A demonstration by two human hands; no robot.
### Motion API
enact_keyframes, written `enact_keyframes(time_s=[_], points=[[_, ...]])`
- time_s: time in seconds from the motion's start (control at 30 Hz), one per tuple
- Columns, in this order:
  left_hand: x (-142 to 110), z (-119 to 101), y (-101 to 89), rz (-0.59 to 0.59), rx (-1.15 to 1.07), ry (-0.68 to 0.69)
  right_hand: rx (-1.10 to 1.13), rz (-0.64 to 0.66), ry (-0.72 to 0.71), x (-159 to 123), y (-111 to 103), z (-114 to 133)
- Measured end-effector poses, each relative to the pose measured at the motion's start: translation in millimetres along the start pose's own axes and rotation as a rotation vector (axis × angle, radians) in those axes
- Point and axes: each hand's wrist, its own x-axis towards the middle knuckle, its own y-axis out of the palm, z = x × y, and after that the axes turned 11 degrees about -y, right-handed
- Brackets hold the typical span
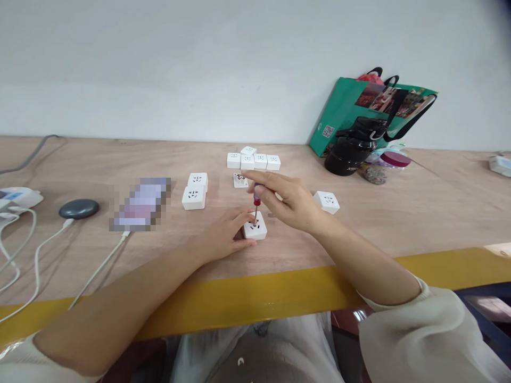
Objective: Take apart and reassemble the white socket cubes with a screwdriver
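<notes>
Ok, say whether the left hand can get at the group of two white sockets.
Probably yes: nothing shows between the left hand and the two white sockets, though it is holding another socket under the screwdriver.

White square socket (260,233) lying flat on the counter (287,252), slotted face up, close to the yellow front edge (279,292), screwdriver (257,202) right on it now, nearly upright, red collar showing, thin shaft down at the face's middle
</notes>
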Motion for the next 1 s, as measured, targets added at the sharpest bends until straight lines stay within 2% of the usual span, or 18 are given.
enact_keyframes(time_s=[0.17, 0.37, 0.53, 0.63, 0.83, 1.0], points=[[-0.1, -0.8, -0.6, -0.004, 0.0, -0.003, -0.07, -0.056, 0.058, 0.0, 2.6, -3.0], [0.8, -0.4, -0.7, -0.008, -0.006, 0.018, -0.003, -0.051, -0.026, -1.3, 4.4, -2.7], [0.6, 0.3, -0.3, -0.01, -0.01, 0.026, -0.08, -0.096, -0.025, -2.0, 7.1, -2.2], [0.0, 0.2, -0.3, -0.009, 0.007, 0.014, -0.051, -0.086, -0.068, -1.6, 6.6, -1.3], [0.3, -0.1, -0.4, -0.002, 0.013, 0.014, -0.051, -0.082, 0.016, -2.2, 6.5, -1.2], [-0.3, -0.2, -0.6, 0.007, -0.004, -0.001, -0.007, -0.04, -0.013, -1.3, 5.0, -0.2]])
